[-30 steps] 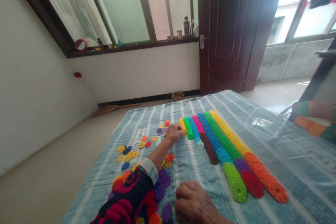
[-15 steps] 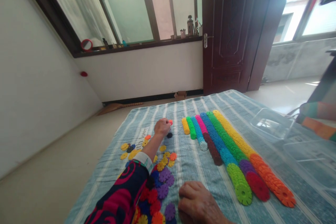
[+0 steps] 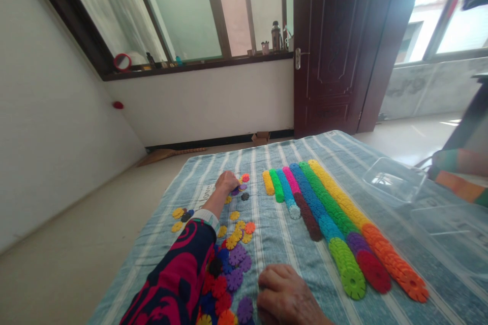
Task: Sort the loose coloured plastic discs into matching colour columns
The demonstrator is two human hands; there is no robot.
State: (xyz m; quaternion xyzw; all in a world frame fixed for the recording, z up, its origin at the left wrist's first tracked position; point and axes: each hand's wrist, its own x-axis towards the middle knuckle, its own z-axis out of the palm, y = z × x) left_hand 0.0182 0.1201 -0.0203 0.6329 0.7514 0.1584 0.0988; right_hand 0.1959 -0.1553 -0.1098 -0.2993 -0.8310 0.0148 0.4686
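My left hand (image 3: 226, 182) reaches far across the striped blue cloth (image 3: 274, 244) and rests, fingers curled down, on a small cluster of loose flat plastic discs (image 3: 242, 187) in yellow, purple, orange and black. What its fingers hold is hidden. My right hand (image 3: 286, 296) lies knuckles up near the bottom edge, fingers curled, beside a heap of purple, red and yellow discs (image 3: 232, 269). To the right run several long rows of stacked discs (image 3: 328, 213) in yellow, green, blue, pink, maroon, purple, red and orange.
Clear plastic boxes (image 3: 394, 179) stand at the right side of the cloth. More loose yellow and blue discs (image 3: 181, 216) lie at the left edge. A dark wooden door (image 3: 335, 45), a window sill with bottles (image 3: 274, 38) and bare floor (image 3: 68, 249) lie beyond.
My left hand has moved from the near end of the short yellow row leftward to the small cluster of loose discs. The right hand has stayed put.
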